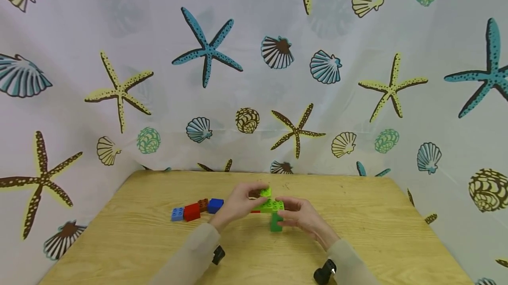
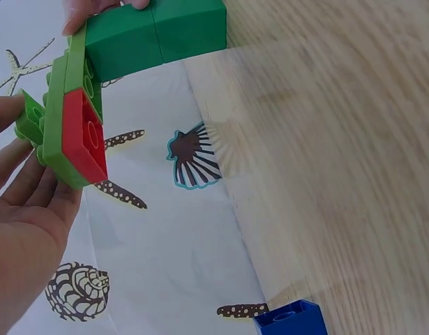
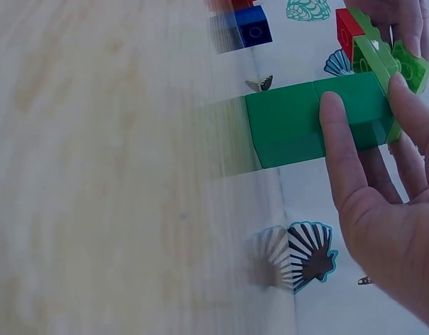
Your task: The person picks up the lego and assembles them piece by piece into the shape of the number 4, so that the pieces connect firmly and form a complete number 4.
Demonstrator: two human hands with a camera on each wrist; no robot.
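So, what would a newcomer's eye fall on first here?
Probably the white cloth behind the table, printed with big starfish and shells. Then the mostly green brick structure near the table's middle, held by the person's left grip and right grip. Loose red, brown and blue bricks lie to its left.

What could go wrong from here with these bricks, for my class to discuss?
The lime-green bricks jut out past the green column, with the red brick hanging underneath, so pressing that side might tip the column. The left hand pinches the small lime brick at the top; a slip could drop it. The right hand touches the column; a nudge might topple it.
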